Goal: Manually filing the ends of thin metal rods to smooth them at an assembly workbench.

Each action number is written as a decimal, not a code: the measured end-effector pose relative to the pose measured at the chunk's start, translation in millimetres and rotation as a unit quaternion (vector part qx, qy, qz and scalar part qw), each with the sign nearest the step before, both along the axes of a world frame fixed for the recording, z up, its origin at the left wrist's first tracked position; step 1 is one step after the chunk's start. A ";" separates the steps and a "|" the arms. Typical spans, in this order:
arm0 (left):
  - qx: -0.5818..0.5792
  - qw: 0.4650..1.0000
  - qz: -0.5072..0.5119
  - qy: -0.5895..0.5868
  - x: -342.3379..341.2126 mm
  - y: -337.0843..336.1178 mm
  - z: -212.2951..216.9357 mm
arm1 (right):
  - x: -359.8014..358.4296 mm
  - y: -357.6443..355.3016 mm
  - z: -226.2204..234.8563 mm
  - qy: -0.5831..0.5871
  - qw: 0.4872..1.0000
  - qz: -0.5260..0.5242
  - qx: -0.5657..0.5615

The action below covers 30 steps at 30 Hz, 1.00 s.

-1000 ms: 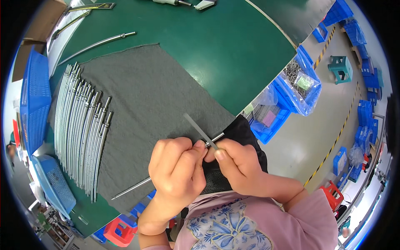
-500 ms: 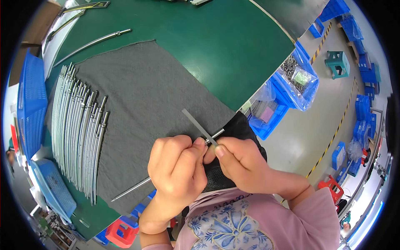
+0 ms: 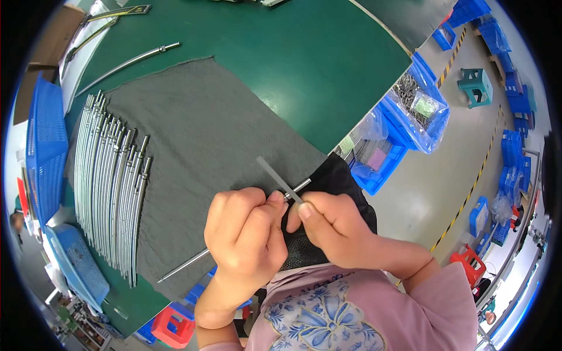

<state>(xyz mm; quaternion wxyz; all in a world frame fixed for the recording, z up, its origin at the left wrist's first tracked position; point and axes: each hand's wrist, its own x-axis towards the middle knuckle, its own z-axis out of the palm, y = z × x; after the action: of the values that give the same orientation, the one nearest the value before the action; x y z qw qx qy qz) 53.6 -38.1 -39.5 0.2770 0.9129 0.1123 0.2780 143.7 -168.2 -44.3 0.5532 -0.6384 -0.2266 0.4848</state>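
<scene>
On green table (image 3: 304, 64), grey cloth (image 3: 211, 134); grey floor (image 3: 433, 187) beside.

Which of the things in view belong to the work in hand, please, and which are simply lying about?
In hand:
left hand gripping the long metal rod
right hand pinching the flat grey strip

Lying about:
row of metal rods
grey cloth
single rod on the green table
blue bins

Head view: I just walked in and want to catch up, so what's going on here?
A person's left hand and right hand meet over a grey cloth, pinching a thin metal rod between them. A flat grey strip sticks up from the fingertips. A row of similar rods lies on the cloth's left side, atop a green table.
</scene>
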 end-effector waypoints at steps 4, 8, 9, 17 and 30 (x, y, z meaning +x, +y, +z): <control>0.002 1.000 0.000 0.007 1.4 -0.9 -1.3 | -13.7 -21.1 -11.9 -0.013 1.000 -0.016 -0.017; 0.004 1.000 0.004 0.005 3.8 0.6 -0.8 | -5.6 -3.7 -14.0 -0.045 0.998 -0.027 0.039; 0.004 1.000 0.003 0.009 2.1 -1.0 -1.0 | -11.6 -10.4 -17.4 -0.044 0.998 -0.030 0.040; 0.012 1.000 0.002 0.012 2.6 1.2 -0.4 | -21.5 -22.0 -34.8 -0.070 0.995 -0.045 0.055; 0.029 0.999 0.004 0.026 1.2 1.6 -0.3 | -15.4 -43.7 -56.4 -0.196 0.959 -0.075 0.190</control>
<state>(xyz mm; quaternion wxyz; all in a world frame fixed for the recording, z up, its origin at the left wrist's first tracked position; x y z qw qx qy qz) 54.8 -36.5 -39.8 0.2465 0.9268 0.1153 0.2587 128.3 -211.9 -100.7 0.6439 -0.6194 -0.3693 0.2556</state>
